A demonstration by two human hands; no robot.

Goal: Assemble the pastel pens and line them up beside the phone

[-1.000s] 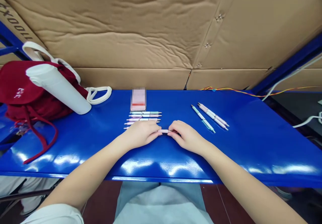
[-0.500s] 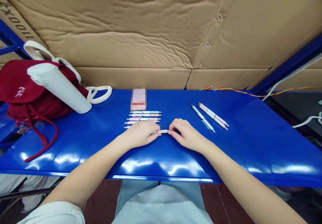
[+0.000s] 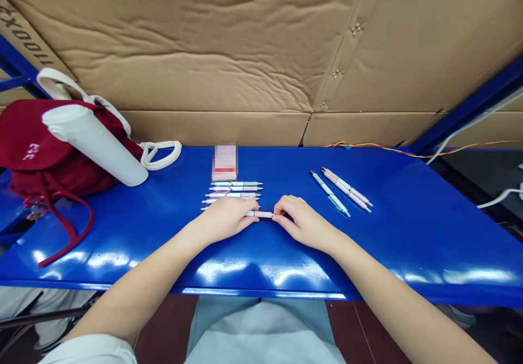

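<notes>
Over at the far left, well apart from the fingers, a red bag (image 3: 73, 151) sits on the blue tabletop (image 3: 159, 255) with a white cylindrical container (image 3: 98, 149) leaning across it. Nearer, just beyond the left fingers (image 3: 247, 223), slim pens (image 3: 237, 183) lie in a row, the closest partly hidden by the hand; past them is a pink rectangular item (image 3: 224, 162), its face blurred out. The left fingers pinch one end of a white-and-pink pen (image 3: 263, 214), while the right fingers (image 3: 286, 223) grip around its other end, so it lies level between the two hands. What has just changed is slight: the left fingers have eased leftward, and a little more of the barrel shows. I take that as a small shift of grip, with the pen still under control from both ends; whether any part has turned or come loose, I can't tell. Right of the right fingers and a bit farther off, one green-and-white pen (image 3: 330, 193) and two pinkish pens (image 3: 347, 188) lie slanted, apart from the row.
</notes>
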